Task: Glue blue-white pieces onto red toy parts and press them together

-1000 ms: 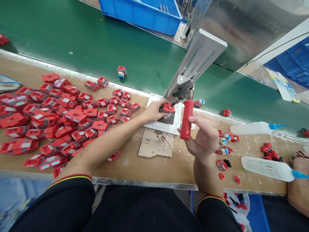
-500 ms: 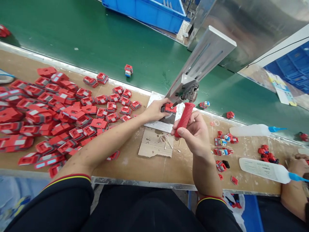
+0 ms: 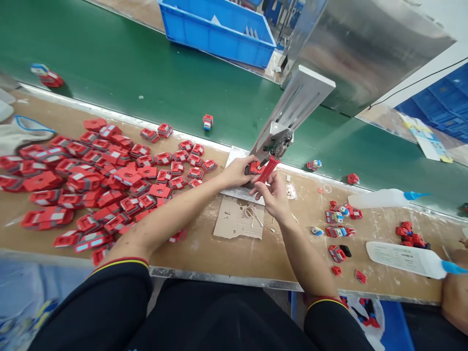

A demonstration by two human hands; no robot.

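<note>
My left hand (image 3: 239, 170) is closed on a small red plastic part (image 3: 255, 167), keeping it on the metal base under a hand press (image 3: 276, 139). Wrapped round the press's ribbed red lever handle (image 3: 268, 169) are the fingers of my right hand (image 3: 273, 192). The handle slants down toward me, close above the part. My fingers and the press head partly hide the part. A metal base plate (image 3: 234, 155) lies under the press, and a torn piece of cardboard (image 3: 234, 219) with cotton swabs sits in front of it.
Many red-and-grey plastic parts (image 3: 106, 170) are heaped at left. A green conveyor belt (image 3: 120, 78) runs behind, carrying small toy pieces (image 3: 207, 122). Two squeeze bottles (image 3: 402, 258) lie at right near a co-worker's arm (image 3: 455, 292). A blue crate (image 3: 215, 39) stands beyond the belt.
My right hand has pulled the red handle down and leftward, nearer my left hand. My left hand stays on the part. The view has shifted slightly, and a toy piece shows at far left on the belt.
</note>
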